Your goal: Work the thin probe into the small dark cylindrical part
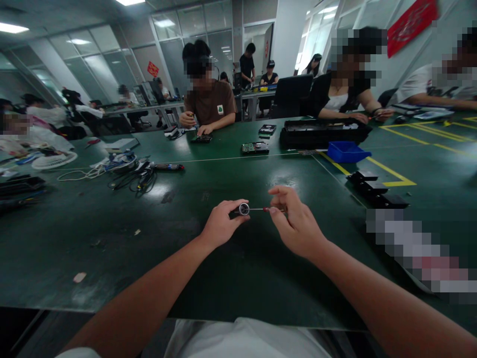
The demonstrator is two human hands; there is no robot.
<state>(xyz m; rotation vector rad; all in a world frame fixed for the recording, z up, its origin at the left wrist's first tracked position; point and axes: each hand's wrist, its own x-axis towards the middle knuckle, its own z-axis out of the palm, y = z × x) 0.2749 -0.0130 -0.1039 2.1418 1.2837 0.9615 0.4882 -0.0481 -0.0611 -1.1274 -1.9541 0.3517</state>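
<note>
Two hands point(219, 223) point(298, 223) flank a round part point(244, 209) and thin tool point(258, 209).

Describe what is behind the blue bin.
Behind the bin is a long black tray, its near side partly covered by the bin. That covered part, and the table directly under the bin, cannot be seen.

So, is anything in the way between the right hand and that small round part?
Nothing visible blocks the space between them. Only the shaft of the thin tool, held in the right hand, crosses it, pointing toward the round part in the left hand.
</note>
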